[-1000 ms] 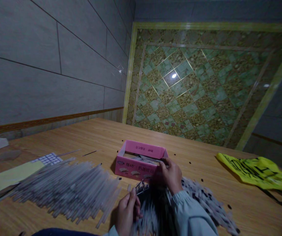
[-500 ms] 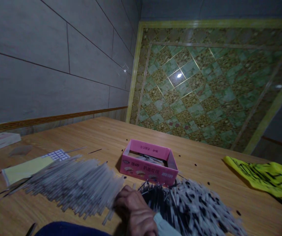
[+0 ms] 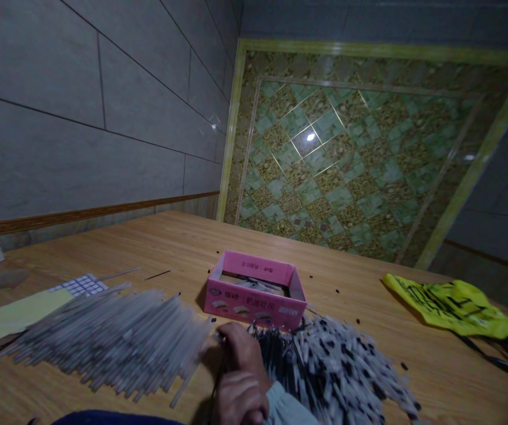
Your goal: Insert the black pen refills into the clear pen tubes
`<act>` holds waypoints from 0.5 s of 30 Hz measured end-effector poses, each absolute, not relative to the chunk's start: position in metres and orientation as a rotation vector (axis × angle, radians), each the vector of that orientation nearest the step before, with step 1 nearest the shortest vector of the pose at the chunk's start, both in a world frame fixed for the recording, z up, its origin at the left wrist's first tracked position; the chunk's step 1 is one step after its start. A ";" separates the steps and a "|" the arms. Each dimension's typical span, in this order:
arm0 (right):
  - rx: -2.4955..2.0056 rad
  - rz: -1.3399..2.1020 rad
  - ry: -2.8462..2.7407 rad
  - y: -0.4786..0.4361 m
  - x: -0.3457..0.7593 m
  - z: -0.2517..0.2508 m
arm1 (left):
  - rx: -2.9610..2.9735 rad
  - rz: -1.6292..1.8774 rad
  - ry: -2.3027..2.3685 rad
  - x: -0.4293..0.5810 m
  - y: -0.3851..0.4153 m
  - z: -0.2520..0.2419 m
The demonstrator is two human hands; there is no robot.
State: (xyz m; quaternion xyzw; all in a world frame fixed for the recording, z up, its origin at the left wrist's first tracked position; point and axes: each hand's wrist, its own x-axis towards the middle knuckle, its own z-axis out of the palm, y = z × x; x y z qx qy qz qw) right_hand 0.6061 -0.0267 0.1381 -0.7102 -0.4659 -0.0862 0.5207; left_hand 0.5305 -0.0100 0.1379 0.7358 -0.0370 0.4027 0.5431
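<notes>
My right hand (image 3: 246, 349), in a pale teal sleeve (image 3: 287, 408), is at the bottom middle with its fingers bent down and closed. My left hand (image 3: 240, 396) is just below and in front of it, fingers curled. A thin dark strip shows beside them, but what each hand holds is hidden. To their left lies a wide pile of thin translucent tubes (image 3: 116, 339). Close on the right is a bundle of black thin sticks with metallic tips (image 3: 276, 354), beside a heap of whitish pieces with black ends (image 3: 347, 366).
A pink open box (image 3: 254, 307) holding pale pieces stands just beyond my hands. A yellow bag (image 3: 449, 307) with dark straps lies at right. Left are a yellow sheet (image 3: 19, 316) and a checked piece (image 3: 79, 285). Small black bits dot the wooden table (image 3: 156, 242).
The view has shifted, so the table things appear further left. My right hand's fingers have lifted slightly beside the tubes, and my left hand stays close below it.
</notes>
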 end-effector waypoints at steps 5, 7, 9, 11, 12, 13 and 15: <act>-1.287 -0.084 -0.633 -0.048 0.633 0.183 | 1.755 0.929 -0.059 0.529 -0.009 0.148; -1.172 0.031 -0.556 -0.069 0.632 0.191 | 1.761 0.923 0.049 0.531 -0.013 0.156; -1.183 0.071 -0.510 -0.087 0.629 0.188 | 1.773 0.831 0.156 0.535 -0.015 0.161; -1.242 0.056 -0.488 -0.098 0.625 0.176 | 1.700 0.746 0.228 0.540 -0.015 0.162; -1.278 0.034 -0.494 -0.101 0.623 0.167 | 1.637 0.708 0.242 0.543 -0.014 0.160; -1.313 0.014 -0.510 -0.102 0.622 0.159 | 1.562 0.675 0.253 0.546 -0.012 0.158; -1.375 -0.015 -0.576 -0.103 0.618 0.145 | 1.407 0.629 0.271 0.550 -0.008 0.152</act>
